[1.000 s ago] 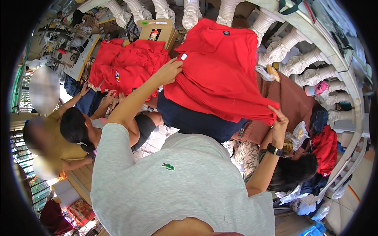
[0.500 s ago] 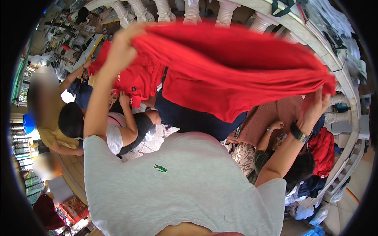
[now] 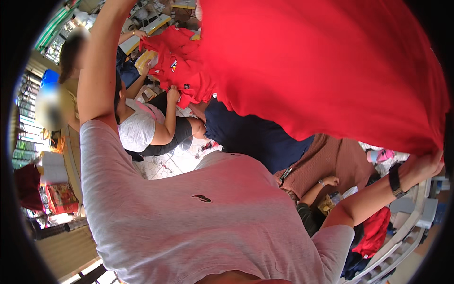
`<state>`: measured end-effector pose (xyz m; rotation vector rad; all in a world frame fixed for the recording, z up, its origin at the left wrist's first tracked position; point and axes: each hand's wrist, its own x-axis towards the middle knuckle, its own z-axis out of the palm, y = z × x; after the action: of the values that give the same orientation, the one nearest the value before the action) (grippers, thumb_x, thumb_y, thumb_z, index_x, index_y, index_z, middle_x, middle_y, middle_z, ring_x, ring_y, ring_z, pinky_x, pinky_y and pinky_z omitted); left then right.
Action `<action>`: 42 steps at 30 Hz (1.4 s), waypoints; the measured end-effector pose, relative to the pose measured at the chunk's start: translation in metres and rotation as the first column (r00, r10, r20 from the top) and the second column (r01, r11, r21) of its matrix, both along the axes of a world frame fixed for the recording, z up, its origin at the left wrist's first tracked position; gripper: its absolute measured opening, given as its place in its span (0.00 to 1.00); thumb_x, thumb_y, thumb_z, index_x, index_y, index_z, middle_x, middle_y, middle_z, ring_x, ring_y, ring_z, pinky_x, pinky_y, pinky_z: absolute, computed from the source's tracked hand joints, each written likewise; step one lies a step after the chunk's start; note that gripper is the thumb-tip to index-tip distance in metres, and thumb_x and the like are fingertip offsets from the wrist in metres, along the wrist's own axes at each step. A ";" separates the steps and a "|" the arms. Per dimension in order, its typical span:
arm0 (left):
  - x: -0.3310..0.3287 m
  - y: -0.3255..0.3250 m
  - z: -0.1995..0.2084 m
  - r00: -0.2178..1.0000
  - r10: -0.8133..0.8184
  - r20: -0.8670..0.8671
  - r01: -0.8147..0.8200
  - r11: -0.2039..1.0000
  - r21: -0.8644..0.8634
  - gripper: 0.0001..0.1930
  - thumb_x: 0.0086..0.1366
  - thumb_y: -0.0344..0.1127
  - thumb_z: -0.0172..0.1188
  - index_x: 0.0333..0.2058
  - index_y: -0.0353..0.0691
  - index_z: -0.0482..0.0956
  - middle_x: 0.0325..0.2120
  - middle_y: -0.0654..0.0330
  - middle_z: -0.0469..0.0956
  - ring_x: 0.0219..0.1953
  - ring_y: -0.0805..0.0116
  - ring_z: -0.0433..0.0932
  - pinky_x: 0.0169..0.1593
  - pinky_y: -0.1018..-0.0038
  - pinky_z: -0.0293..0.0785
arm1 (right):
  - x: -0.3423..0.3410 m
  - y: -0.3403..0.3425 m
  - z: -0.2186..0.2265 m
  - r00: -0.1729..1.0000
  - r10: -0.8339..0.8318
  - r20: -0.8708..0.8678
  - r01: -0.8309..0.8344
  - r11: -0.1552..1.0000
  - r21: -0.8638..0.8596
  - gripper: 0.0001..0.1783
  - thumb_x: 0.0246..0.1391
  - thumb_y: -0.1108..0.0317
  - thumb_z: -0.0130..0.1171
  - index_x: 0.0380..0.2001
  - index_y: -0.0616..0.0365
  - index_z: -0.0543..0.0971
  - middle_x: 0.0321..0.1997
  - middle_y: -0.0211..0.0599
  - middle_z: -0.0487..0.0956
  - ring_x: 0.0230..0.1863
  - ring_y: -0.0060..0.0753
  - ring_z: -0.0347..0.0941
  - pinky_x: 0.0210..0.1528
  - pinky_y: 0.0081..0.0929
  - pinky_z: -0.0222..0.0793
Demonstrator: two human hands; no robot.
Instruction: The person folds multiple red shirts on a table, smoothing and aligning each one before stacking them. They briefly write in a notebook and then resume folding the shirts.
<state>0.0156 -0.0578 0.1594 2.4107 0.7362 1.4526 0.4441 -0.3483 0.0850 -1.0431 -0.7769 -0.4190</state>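
While the right hand (image 3: 422, 166) pinches the red cloth (image 3: 321, 71) at 3 o'clock, the left hand's outta frame past 11, so can't tell its grip.

I wear a loose T-shirt (image 3: 189, 232) in pale grey, with a pinkish cast across the chest and soft creases running over the front. On the chest sits a small dark emblem (image 3: 202, 198), long and reptile-shaped. The left sleeve (image 3: 106, 146) and right sleeve (image 3: 336, 241) are short, the same grey, and leave my arms uncovered below. The neckline (image 3: 231, 270) is rounded. Beside my bare right hand (image 3: 424, 168), a black band (image 3: 394, 179) circles the wrist, its clasp or face too small to tell.
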 end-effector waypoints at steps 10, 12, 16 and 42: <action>-0.025 -0.007 -0.001 0.953 -0.058 -0.297 0.123 0.970 0.207 0.17 0.57 0.16 0.50 0.44 0.31 0.78 0.36 0.66 0.81 0.37 0.79 0.74 0.41 0.78 0.73 | 0.053 -0.041 -0.029 0.973 -0.034 0.228 0.076 0.981 -0.178 0.17 0.57 0.70 0.61 0.46 0.70 0.78 0.45 0.40 0.81 0.42 0.31 0.76 0.49 0.27 0.71; -0.027 -0.011 0.005 0.985 0.015 -0.171 0.051 0.926 0.374 0.14 0.57 0.17 0.51 0.41 0.31 0.78 0.33 0.63 0.81 0.36 0.76 0.75 0.40 0.77 0.72 | 0.053 -0.036 -0.017 0.993 -0.063 0.098 0.092 0.943 -0.321 0.16 0.58 0.69 0.62 0.45 0.70 0.79 0.42 0.35 0.81 0.41 0.26 0.76 0.49 0.21 0.70; -0.021 0.004 -0.013 0.992 -0.076 -0.101 0.117 0.859 0.498 0.10 0.56 0.18 0.52 0.37 0.30 0.76 0.27 0.56 0.76 0.33 0.69 0.76 0.39 0.75 0.71 | 0.033 -0.023 -0.031 0.995 -0.053 0.080 0.057 0.997 -0.055 0.16 0.60 0.69 0.59 0.47 0.68 0.78 0.50 0.44 0.79 0.49 0.35 0.75 0.56 0.29 0.68; -0.065 -0.054 -0.282 0.906 -0.413 -0.094 0.287 0.763 -0.579 0.13 0.49 0.28 0.68 0.35 0.31 0.79 0.29 0.57 0.74 0.34 0.62 0.75 0.39 0.69 0.69 | -0.015 -0.018 -0.214 0.862 0.270 -0.428 -0.475 0.724 -0.500 0.10 0.62 0.66 0.60 0.42 0.60 0.79 0.40 0.29 0.80 0.39 0.19 0.72 0.48 0.22 0.67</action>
<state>-0.0491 -0.1115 -0.1229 2.1020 0.5928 0.7021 0.4293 -0.3661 -0.1293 -1.4486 -0.8114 0.3903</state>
